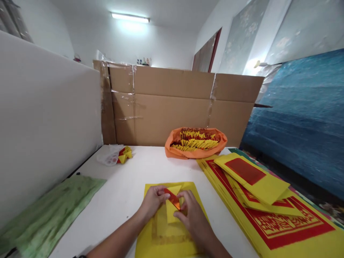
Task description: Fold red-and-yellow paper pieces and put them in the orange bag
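Note:
Between both hands is a partly folded sheet of yellow paper (171,212) with a shiny red-orange band across it. My left hand (155,199) grips its upper left side, thumb lying on the band. On the right side, my right hand (189,208) pinches the same paper, with its thumb low and its fingers curled at the edge. Beneath them a larger yellow sheet (158,247) with a faint square print lies flat on the white table. The fingertips behind the folded paper are hidden.
An orange bag (172,152) full of folded yellow and red pieces stands at the back. Stacked yellow and red printed papers (242,200) cover the right side. At left are a green cloth (61,200), a clear plastic bag (107,156) and a folded yellow piece (125,154). Cardboard (172,114) walls the back.

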A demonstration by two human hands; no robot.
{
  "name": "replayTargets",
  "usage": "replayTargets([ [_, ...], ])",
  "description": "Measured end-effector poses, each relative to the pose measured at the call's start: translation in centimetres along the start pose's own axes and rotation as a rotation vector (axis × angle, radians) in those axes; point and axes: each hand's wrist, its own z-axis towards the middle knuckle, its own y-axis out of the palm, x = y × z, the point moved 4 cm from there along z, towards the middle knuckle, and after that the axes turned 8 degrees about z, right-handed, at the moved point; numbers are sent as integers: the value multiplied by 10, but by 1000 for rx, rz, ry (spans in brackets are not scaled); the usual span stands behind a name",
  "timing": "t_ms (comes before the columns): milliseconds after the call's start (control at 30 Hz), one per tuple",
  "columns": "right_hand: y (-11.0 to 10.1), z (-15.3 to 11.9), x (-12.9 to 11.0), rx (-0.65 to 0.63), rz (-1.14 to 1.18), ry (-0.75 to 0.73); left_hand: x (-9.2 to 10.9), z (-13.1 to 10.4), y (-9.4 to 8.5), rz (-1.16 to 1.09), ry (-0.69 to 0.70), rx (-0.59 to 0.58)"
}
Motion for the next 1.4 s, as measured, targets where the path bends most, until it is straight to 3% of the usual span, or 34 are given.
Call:
replayTargets([
  [200, 8, 6, -8, -1, 85, 44, 2, -12, 4, -370, -168, -50],
  [367, 16, 6, -23, -2, 97, -45, 5, -15, 5, -535, -200, -64],
  [600, 7, 6, -17, 249, 116, -111, 14, -18, 3, -589, -167, -43],
  [833, 5, 13, -17, 170, 36, -67, 15, -20, 10, -308, -43, -82],
  [1033, 4, 20, -23, 208, -80, -165, 11, -20, 15, 57, 138, -128],
  [1167, -4, 20, -16, 252, 97, -89, 19, -20, 3, 434, 371, -16],
  [1233, -3, 21, -14, 159, 281, -12, 23, -20, -1, 598, 479, 23],
  [1333, 1, 21, -19, 8, 433, 66, 27, -22, -5, 624, 530, 61],
  [1400, 1, 20, -23, 18, 426, 82, 31, -22, -8, 451, 450, 121],
])
